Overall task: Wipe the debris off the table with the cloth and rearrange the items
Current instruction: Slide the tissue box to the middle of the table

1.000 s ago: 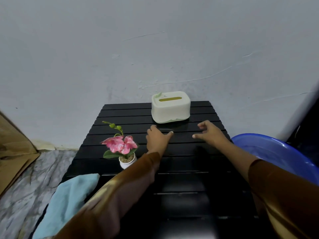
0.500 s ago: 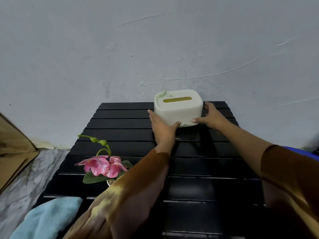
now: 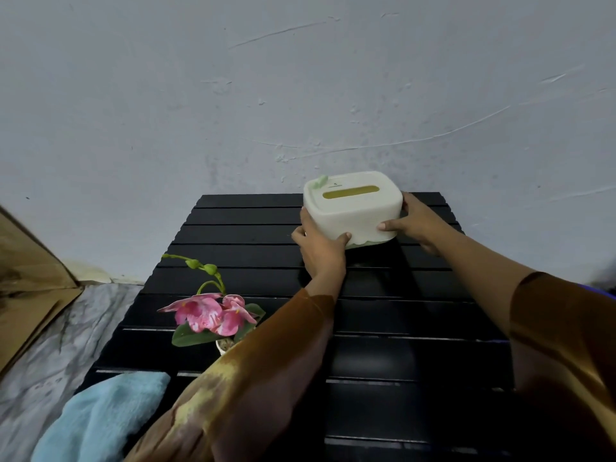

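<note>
While both hands grip box [image 3: 353,208] now, left hand [image 3: 320,248] and right hand [image 3: 416,221] on its sides, it sits lifted, tilted, at far table [image 3: 240,225] edge. Second ago hands were empty. Rearranging begins. Cloth [image 3: 100,418] lies unused behind left hand, near flower [image 3: 206,315].

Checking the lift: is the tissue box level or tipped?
Tipped. The tissue box, gripped by left hand and right hand, shows its right side higher than its left.
</note>
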Action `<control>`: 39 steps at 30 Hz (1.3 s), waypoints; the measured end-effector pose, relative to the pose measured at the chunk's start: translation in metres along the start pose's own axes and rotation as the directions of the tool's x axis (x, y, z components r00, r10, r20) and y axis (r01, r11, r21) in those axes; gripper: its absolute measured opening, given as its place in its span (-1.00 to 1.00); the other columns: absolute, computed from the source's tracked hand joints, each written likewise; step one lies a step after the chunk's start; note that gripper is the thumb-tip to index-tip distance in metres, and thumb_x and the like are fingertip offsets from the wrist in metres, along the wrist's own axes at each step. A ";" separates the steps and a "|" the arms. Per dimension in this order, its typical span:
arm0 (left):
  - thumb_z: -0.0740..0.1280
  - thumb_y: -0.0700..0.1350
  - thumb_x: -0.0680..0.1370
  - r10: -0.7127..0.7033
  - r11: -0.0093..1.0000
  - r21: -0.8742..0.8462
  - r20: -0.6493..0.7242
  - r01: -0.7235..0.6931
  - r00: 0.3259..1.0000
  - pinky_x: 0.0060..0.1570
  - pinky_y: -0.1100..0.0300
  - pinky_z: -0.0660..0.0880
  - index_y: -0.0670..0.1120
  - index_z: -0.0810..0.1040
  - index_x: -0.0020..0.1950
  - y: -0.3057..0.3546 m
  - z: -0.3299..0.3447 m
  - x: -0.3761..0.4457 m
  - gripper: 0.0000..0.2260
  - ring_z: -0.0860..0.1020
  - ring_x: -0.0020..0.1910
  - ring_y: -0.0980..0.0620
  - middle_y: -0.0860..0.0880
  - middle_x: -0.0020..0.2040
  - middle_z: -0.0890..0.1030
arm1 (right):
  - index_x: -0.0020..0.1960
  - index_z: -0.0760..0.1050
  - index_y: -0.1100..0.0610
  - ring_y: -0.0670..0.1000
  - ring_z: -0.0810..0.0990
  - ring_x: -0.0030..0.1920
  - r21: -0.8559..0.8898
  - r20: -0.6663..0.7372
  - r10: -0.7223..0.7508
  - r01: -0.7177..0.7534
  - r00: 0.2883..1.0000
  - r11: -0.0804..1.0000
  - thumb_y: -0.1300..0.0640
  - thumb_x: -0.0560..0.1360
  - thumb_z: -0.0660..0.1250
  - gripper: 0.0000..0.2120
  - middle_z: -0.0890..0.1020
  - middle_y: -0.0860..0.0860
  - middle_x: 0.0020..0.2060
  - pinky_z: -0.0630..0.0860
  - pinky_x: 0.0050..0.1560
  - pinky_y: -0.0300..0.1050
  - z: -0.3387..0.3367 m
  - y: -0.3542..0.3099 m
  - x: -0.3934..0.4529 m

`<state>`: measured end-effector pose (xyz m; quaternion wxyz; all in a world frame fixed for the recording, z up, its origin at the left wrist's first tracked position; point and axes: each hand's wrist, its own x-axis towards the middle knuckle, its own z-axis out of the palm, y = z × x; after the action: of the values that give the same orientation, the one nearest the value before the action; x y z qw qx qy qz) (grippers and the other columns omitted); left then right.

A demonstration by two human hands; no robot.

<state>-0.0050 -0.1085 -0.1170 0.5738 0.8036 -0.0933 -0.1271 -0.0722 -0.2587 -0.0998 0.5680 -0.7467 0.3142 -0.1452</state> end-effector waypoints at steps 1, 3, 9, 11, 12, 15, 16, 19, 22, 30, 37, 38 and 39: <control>0.46 -0.12 0.42 0.008 1.000 0.000 -0.006 -0.008 1.000 -0.05 0.11 0.35 0.10 0.13 0.47 0.000 -0.002 -0.004 -0.26 0.46 0.21 -0.15 -0.10 0.33 0.28 | 0.43 0.24 0.12 0.08 0.42 0.28 0.005 -0.002 0.002 -0.002 1.000 1.000 0.38 0.34 0.44 -0.26 0.44 0.09 0.32 0.45 0.27 0.04 -0.001 0.000 -0.004; 0.47 -0.11 0.41 0.021 1.000 0.013 -0.007 -0.021 1.000 -0.04 0.11 0.33 0.11 0.12 0.47 0.002 -0.006 -0.014 -0.25 0.42 0.24 -0.15 -0.09 0.33 0.27 | 0.43 0.25 0.13 0.11 0.42 0.30 0.020 0.000 0.009 -0.009 1.000 1.000 0.38 0.33 0.45 -0.26 0.45 0.10 0.32 0.46 0.29 0.11 -0.004 0.001 -0.016; 0.48 -0.07 0.40 0.073 0.995 0.065 0.027 -0.075 0.997 0.01 0.09 0.33 0.09 0.11 0.47 0.003 -0.031 -0.063 -0.23 0.36 0.29 -0.16 -0.08 0.38 0.23 | 0.42 0.24 0.12 0.08 0.43 0.25 0.053 -0.018 0.015 -0.014 1.000 0.998 0.42 0.33 0.43 -0.26 0.46 0.07 0.27 0.46 0.28 0.09 -0.008 -0.005 -0.074; 0.48 -0.07 0.39 0.076 0.993 0.092 0.039 -0.079 0.996 0.09 0.01 0.40 0.07 0.10 0.47 0.000 -0.039 -0.076 -0.23 0.37 0.30 -0.17 -0.08 0.39 0.22 | 0.42 0.24 0.12 0.09 0.43 0.27 0.053 -0.013 0.026 -0.025 1.000 0.998 0.43 0.34 0.42 -0.27 0.46 0.07 0.26 0.46 0.29 0.11 -0.005 -0.005 -0.091; 0.48 -0.07 0.39 0.073 0.992 0.102 0.056 -0.079 0.996 0.12 -0.03 0.41 0.06 0.11 0.47 -0.002 -0.044 -0.085 -0.23 0.37 0.30 -0.19 -0.08 0.40 0.21 | 0.43 0.23 0.12 0.09 0.43 0.27 0.048 -0.015 0.032 -0.031 0.999 0.998 0.43 0.34 0.41 -0.27 0.46 0.07 0.26 0.45 0.29 0.09 -0.004 -0.005 -0.103; 0.50 -0.07 0.37 0.088 0.989 0.114 0.097 -0.099 0.991 0.15 -0.07 0.42 0.01 0.12 0.46 -0.009 -0.056 -0.111 -0.22 0.39 0.30 -0.20 -0.09 0.41 0.21 | 0.43 0.22 0.12 0.10 0.43 0.27 0.048 -0.045 0.055 -0.053 0.997 0.997 0.43 0.35 0.41 -0.26 0.45 0.10 0.30 0.45 0.29 0.07 -0.002 -0.002 -0.134; 0.51 -0.07 0.36 0.088 0.988 0.115 0.110 -0.101 0.990 0.16 -0.08 0.43 0.00 0.12 0.45 -0.011 -0.060 -0.119 -0.21 0.40 0.30 -0.21 -0.10 0.41 0.22 | 0.43 0.22 0.13 0.12 0.43 0.28 0.049 -0.055 0.061 -0.059 0.997 0.997 0.43 0.35 0.41 -0.26 0.45 0.11 0.30 0.45 0.30 0.08 0.000 -0.001 -0.144; 0.52 -0.09 0.36 0.080 0.987 0.129 0.145 -0.099 0.986 0.18 -0.12 0.44 -0.03 0.13 0.44 -0.019 -0.069 -0.136 -0.21 0.41 0.29 -0.22 -0.11 0.41 0.22 | 0.43 0.22 0.13 0.13 0.45 0.28 0.060 -0.090 0.075 -0.070 0.993 0.996 0.44 0.33 0.42 -0.25 0.46 0.13 0.31 0.44 0.29 0.06 0.005 0.008 -0.170; 0.52 -0.10 0.35 0.099 0.981 0.145 0.181 -0.126 0.979 0.14 -0.07 0.43 -0.05 0.15 0.42 -0.027 -0.080 -0.148 -0.23 0.43 0.27 -0.21 -0.12 0.39 0.23 | 0.43 0.22 0.12 0.10 0.46 0.23 0.068 -0.124 0.071 -0.063 0.990 0.996 0.44 0.33 0.42 -0.25 0.46 0.13 0.29 0.46 0.23 0.00 0.014 0.018 -0.192; 0.54 -0.15 0.34 0.123 0.975 0.151 0.235 -0.161 0.964 0.18 -0.02 0.41 -0.11 0.17 0.39 -0.039 -0.100 -0.153 -0.24 0.42 0.26 -0.19 -0.16 0.36 0.27 | 0.43 0.22 0.06 0.11 0.45 0.28 0.088 -0.196 0.049 -0.032 0.979 0.996 0.40 0.34 0.43 -0.24 0.47 0.11 0.30 0.45 0.28 0.04 0.035 0.027 -0.220; 0.54 -0.20 0.33 0.152 0.972 0.133 0.277 -0.195 0.949 0.22 0.04 0.36 -0.15 0.17 0.38 -0.043 -0.109 -0.147 -0.24 0.37 0.29 -0.18 -0.19 0.35 0.28 | 0.45 0.20 0.05 0.08 0.42 0.28 0.084 -0.267 0.035 -0.013 0.963 0.996 0.39 0.36 0.41 -0.25 0.45 0.09 0.32 0.44 0.25 0.00 0.050 0.026 -0.230; 0.54 -0.20 0.33 0.157 0.970 0.135 0.280 -0.201 0.947 0.21 0.04 0.36 -0.15 0.17 0.38 -0.043 -0.110 -0.146 -0.24 0.37 0.29 -0.17 -0.19 0.34 0.28 | 0.45 0.20 0.04 0.09 0.42 0.30 0.085 -0.270 0.039 -0.016 0.962 0.996 0.39 0.36 0.42 -0.24 0.45 0.09 0.32 0.44 0.26 0.01 0.051 0.027 -0.230; 0.55 -0.20 0.33 0.162 0.969 0.137 0.282 -0.206 0.946 0.21 0.05 0.36 -0.15 0.18 0.38 -0.043 -0.111 -0.145 -0.25 0.37 0.29 -0.17 -0.19 0.34 0.28 | 0.45 0.20 0.04 0.10 0.42 0.30 0.085 -0.271 0.045 -0.022 0.961 0.996 0.39 0.36 0.42 -0.24 0.45 0.09 0.32 0.44 0.26 0.02 0.052 0.027 -0.230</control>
<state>-0.1086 0.0478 -0.1096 0.4968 0.8113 -0.2553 -0.1726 -0.2260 -0.0778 -0.1093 0.5514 -0.6906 0.3958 -0.2497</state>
